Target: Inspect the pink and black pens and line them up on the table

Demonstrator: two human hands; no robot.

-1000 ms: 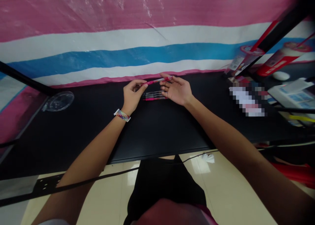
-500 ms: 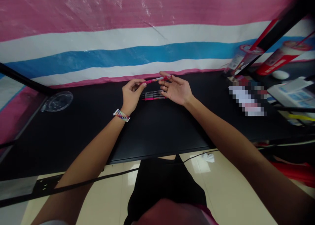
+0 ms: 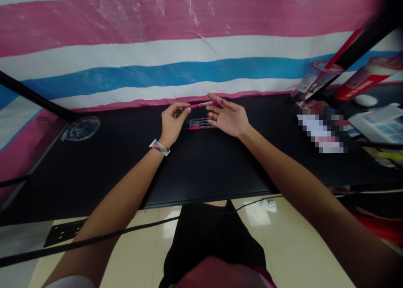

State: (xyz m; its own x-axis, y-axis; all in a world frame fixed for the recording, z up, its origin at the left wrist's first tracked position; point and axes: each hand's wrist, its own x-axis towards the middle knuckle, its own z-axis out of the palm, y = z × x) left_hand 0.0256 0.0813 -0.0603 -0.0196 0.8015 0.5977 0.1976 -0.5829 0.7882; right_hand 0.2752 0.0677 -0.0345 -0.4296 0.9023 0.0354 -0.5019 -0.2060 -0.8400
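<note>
My left hand [image 3: 172, 119], a colourful band on its wrist, pinches a red pen [image 3: 201, 105] near its left end. The pen is held almost level above the desk. My right hand [image 3: 231, 118] is open, palm showing and fingers stretched to the left. The pen's right end lies against or just in front of its upper fingers; whether they touch I cannot tell. Below the held pen, several pens [image 3: 198, 123] lie side by side on the black desk [image 3: 201, 166], dark ones behind and a pink-red one in front. My right fingers cover their right ends.
A clear plastic lid [image 3: 82, 128] lies at the desk's left. To the right are a blurred paper [image 3: 321, 132], a cup with a red straw [image 3: 319, 76], a red-and-white cup [image 3: 362, 82] and a white box [image 3: 378, 122]. Striped sheeting [image 3: 189, 44] hangs behind.
The view has shifted slightly, so everything appears a little farther right. Both hands keep nearly the same pose, and the red pen stays in my left hand.
</note>
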